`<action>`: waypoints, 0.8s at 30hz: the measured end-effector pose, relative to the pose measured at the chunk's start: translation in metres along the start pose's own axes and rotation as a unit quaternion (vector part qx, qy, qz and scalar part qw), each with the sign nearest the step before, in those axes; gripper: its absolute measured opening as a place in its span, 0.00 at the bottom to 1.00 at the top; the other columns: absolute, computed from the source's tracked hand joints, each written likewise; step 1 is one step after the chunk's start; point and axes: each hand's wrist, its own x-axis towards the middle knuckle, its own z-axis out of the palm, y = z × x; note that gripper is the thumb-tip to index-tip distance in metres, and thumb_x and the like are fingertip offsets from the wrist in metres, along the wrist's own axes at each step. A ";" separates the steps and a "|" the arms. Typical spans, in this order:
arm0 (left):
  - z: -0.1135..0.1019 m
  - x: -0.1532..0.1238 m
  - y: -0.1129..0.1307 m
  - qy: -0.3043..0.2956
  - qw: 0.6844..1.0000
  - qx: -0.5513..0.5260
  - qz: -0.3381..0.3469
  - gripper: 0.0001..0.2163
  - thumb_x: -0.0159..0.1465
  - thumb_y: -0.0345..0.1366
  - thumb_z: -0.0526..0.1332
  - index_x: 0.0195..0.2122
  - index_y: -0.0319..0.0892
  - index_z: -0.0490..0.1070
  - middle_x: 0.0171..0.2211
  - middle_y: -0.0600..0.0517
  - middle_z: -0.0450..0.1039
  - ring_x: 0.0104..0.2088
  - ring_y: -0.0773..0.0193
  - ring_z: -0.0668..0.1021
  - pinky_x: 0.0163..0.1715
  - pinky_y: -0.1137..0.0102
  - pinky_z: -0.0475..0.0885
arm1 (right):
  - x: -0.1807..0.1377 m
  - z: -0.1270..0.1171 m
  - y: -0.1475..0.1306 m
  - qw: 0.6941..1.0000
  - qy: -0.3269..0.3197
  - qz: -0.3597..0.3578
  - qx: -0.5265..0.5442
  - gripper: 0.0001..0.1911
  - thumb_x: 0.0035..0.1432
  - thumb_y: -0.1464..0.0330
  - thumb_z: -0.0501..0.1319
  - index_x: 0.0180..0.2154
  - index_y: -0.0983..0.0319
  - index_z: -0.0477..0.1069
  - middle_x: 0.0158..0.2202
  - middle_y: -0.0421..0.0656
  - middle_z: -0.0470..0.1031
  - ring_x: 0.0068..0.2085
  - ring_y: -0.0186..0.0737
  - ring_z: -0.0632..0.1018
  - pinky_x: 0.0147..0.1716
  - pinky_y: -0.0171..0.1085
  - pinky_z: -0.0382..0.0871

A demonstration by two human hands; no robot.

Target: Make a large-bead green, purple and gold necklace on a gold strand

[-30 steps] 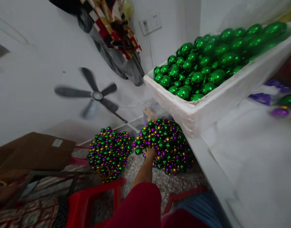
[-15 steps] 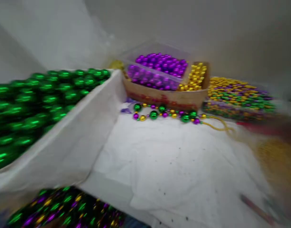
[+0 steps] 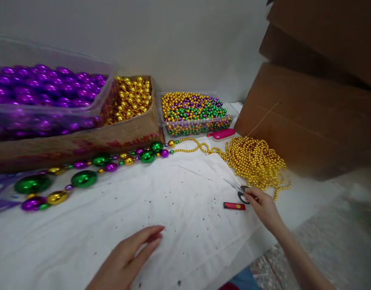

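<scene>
My right hand (image 3: 262, 207) has its fingers closed on the black handles of a small pair of scissors (image 3: 242, 192), whose blades point left over the white cloth. Just below them lies a red lighter (image 3: 234, 206). At the bottom middle, my left hand (image 3: 129, 251) hovers over the cloth with nothing in it, its thumb and fingers stretched out and slightly apart. A thin needle or wire (image 3: 194, 172) lies between the hands and the bead string. That string of green, purple and gold beads (image 3: 111, 166) runs along the back and ends in small gold beads.
Along the wall stand a clear tub of purple beads (image 3: 49, 86), a cardboard box of gold beads (image 3: 134, 96) and a tub of mixed small beads (image 3: 196, 110). A pink tool (image 3: 223, 134) lies beside a gold bead pile (image 3: 255, 161). Large cardboard boxes (image 3: 309, 121) block the right.
The view has swung right, leaving the green bead tray out of frame. Both my hands now show, the right one at the scissors.
</scene>
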 end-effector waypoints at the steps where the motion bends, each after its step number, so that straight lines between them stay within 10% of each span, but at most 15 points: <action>1: 0.005 0.013 0.013 -0.034 0.999 -0.001 0.015 0.15 0.58 0.51 0.56 0.42 0.55 0.75 0.44 0.53 0.77 0.45 0.52 0.76 0.48 0.61 0.71 | 0.003 -0.002 0.001 1.000 0.005 -0.002 -0.015 0.10 0.56 0.64 0.55 0.30 0.59 0.71 0.30 0.42 0.74 0.33 0.42 0.74 0.33 0.38 0.65; 5: 0.032 0.058 0.047 -0.055 0.996 0.016 0.062 0.16 0.61 0.47 0.51 0.42 0.49 0.74 0.44 0.51 0.76 0.46 0.54 0.76 0.48 0.62 0.70 | 0.003 -0.031 0.023 0.994 0.052 0.023 -0.088 0.10 0.56 0.64 0.53 0.29 0.59 0.71 0.31 0.44 0.74 0.35 0.44 0.73 0.35 0.39 0.63; 12: 0.045 0.074 0.032 -0.032 0.997 -0.006 0.073 0.15 0.57 0.50 0.54 0.36 0.53 0.76 0.40 0.53 0.78 0.42 0.53 0.78 0.43 0.64 0.74 | -0.029 -0.082 0.072 0.968 0.139 0.109 -0.180 0.12 0.56 0.64 0.51 0.29 0.61 0.71 0.28 0.45 0.74 0.30 0.45 0.74 0.30 0.39 0.64; 24: 0.050 0.050 0.029 -0.072 0.993 -0.094 -0.003 0.17 0.52 0.56 0.58 0.36 0.56 0.76 0.42 0.53 0.77 0.46 0.49 0.76 0.48 0.59 0.71 | 0.002 -0.023 0.038 0.983 0.133 0.010 -0.123 0.08 0.56 0.71 0.56 0.30 0.59 0.74 0.31 0.45 0.74 0.36 0.43 0.74 0.35 0.36 0.66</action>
